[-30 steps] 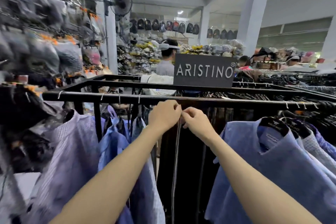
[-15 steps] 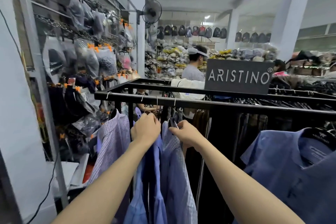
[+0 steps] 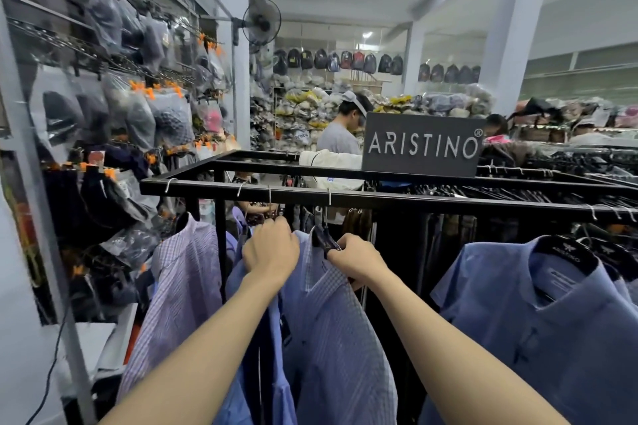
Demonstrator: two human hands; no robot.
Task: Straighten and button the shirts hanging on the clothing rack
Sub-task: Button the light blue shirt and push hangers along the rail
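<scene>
In the head view, the left hand (image 3: pixel 271 250) was closed in a loose fist at the neck of a blue checked shirt (image 3: pixel 340 331), its fingers (image 3: pixel 276 228) curled over the top of the cloth on the near side of the collar, though exactly what they pinched was hidden under the knuckles. The right hand (image 3: pixel 359 260) was clenched on the other side of the same collar, fingertips tucked into the fabric just below the dark hanger (image 3: pixel 324 238), whose hook went up to the black rail (image 3: pixel 379 200) directly above both hands. Holding the collar on both sides like this looked like a way to square the shirt on its hanger and bring the two front edges together before buttoning; the top button itself could not be made out. The shirt hung straight down from the fingers, between the two forearms. Just left of the left hand hung a lilac checked shirt (image 3: pixel 183 286), and well to the right of the right hand a plain blue shirt (image 3: pixel 538 317), which seemed already neat. Beyond the fingers, on the far rail, stood a dark sign (image 3: pixel 423 145), with a person in a grey top behind it.
</scene>
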